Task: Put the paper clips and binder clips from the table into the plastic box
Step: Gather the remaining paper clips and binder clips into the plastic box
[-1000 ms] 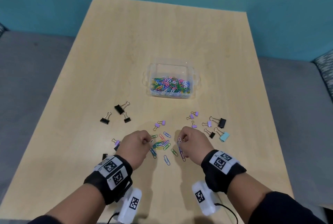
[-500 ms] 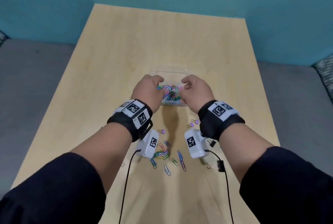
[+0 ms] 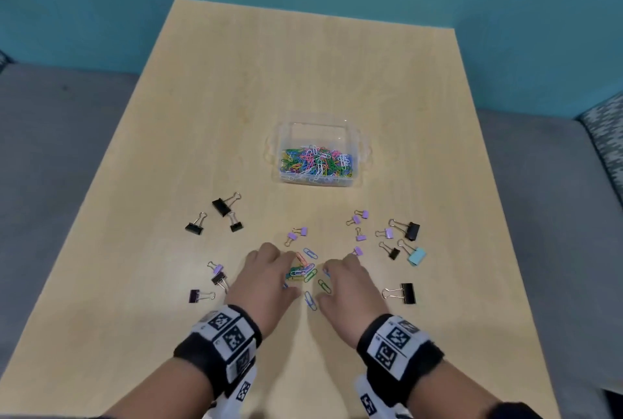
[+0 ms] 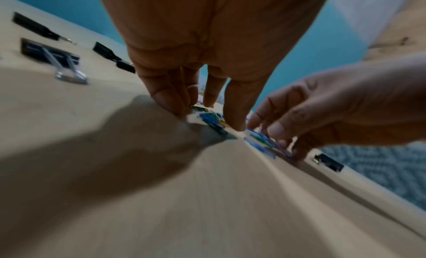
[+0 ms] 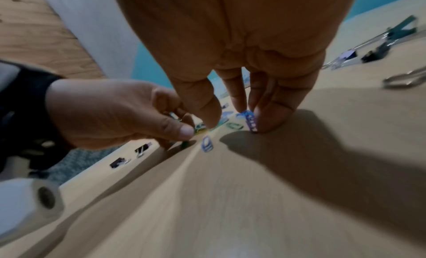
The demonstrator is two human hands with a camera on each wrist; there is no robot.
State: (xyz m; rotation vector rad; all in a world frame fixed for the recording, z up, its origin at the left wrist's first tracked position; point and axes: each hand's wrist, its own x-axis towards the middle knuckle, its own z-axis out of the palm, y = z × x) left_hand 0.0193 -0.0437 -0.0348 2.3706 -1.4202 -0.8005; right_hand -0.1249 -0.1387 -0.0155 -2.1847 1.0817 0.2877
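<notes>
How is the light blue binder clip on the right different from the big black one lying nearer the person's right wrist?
The light blue binder clip has a pale blue body; the black binder clip has a black one. The blue clip lies slanted, handles pointing up-left; the black clip's handles point left. The blue clip sits among other clips; the black one lies alone. Both rest on the table, outside the plastic box, with wire handles.

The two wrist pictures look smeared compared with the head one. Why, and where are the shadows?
Head view: sharp, evenly lit, table edges bowed by the wide lens. Left wrist view: streaked motion blur, left hand casting a dark shadow toward the camera. Right wrist view: similar blur, shadow under the right hand.
</notes>
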